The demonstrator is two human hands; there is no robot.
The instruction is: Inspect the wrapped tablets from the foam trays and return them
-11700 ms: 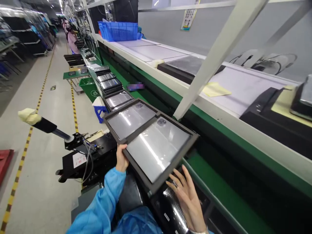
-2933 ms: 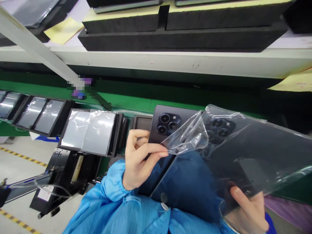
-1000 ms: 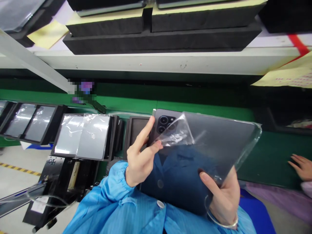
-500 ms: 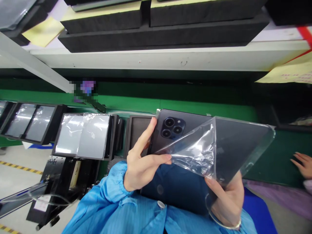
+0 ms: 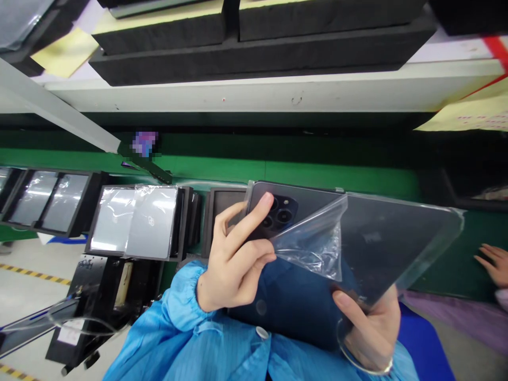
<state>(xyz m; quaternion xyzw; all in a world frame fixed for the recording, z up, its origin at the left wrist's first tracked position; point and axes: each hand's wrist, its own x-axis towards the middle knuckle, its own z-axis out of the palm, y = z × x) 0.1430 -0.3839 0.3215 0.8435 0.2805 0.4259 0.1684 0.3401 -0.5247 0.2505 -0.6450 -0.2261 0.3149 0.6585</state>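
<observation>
At about nine o'clock in the view, a black foam tray (image 5: 43, 203) holds two film-covered panels, and just to its right a second tray (image 5: 137, 222) carries another pair under loose wrap. Below them sits a black fixture (image 5: 103, 293) with cables. An empty dark tray (image 5: 222, 211) stands between these and the tablet.

The left hand (image 5: 234, 259), in a blue sleeve (image 5: 174, 328), is closed on the near-left corner of the dark tablet (image 5: 297, 301): fingers curl over its back beside the camera cluster (image 5: 280, 211), and the thumb pinches the peeled corner of the clear plastic bag (image 5: 317, 243) against them. The tablet is held tilted, back side up, at the centre of the view above the person's lap, with the bag covering its right part toward three o'clock.

The right hand (image 5: 369, 328), wearing a thin bracelet, grips the tablet's lower edge at five o'clock, thumb on top.

At twelve o'clock, black foam blocks (image 5: 257, 37) lie on the white bench (image 5: 278, 87). At three o'clock another person's hand (image 5: 492, 262) rests on the green belt (image 5: 317, 177).
</observation>
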